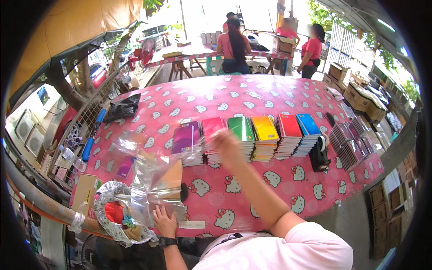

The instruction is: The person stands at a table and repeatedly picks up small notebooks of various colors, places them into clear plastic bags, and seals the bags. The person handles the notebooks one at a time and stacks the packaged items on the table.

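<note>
My left hand [165,222] lies with fingers spread on a pile of clear plastic sleeves [155,191] near the table's front edge. My right hand [226,146] reaches over the stack of pink notebooks [213,126]; it is smeared by motion, so its fingers and any hold do not show. Left of it stands a stack of purple notebooks [183,137], partly under clear plastic. To the right stand stacks of green [240,130], yellow [264,129], red [289,126] and blue notebooks [308,125], several spiral-bound. A purple notebook [125,166] lies under plastic at the left.
A black tape dispenser [320,155] stands right of the blue stack, with bundled notebooks [352,144] beyond it. A patterned fabric basket [108,189] and a cardboard box [85,191] sit at the front left. A black plastic bag [122,108] lies far left. Several people work behind.
</note>
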The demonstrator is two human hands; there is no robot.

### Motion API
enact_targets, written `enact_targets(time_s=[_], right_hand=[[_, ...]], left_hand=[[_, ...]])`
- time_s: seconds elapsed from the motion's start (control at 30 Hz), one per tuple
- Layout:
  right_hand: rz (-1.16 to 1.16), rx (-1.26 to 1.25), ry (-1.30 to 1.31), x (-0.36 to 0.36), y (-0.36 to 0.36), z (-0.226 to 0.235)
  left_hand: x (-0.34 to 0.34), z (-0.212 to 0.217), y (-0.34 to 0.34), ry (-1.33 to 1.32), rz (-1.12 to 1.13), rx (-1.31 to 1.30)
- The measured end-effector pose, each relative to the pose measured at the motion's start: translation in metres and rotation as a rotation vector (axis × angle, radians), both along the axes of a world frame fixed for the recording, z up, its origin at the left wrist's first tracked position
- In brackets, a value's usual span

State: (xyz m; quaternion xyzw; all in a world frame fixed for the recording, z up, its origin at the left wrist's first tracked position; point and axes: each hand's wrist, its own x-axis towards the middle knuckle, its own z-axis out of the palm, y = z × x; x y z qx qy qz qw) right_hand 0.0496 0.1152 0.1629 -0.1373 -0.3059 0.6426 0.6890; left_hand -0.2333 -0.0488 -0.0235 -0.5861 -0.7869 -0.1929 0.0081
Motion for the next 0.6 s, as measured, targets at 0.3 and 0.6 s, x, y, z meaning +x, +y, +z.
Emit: enact_targets(time_s=[0.3, 0.6], right_hand=[[-0.469, 0.265, -1.303, 0.135, -0.168, 0.047], [0.156, 0.776, -1.508, 0.124, -0.219, -0.03]], left_hand=[[0.123, 0.12, -0.003, -1.437, -0.624, -0.287], [0.251, 0.135, -0.015, -1.496, -0.765, -0.544]])
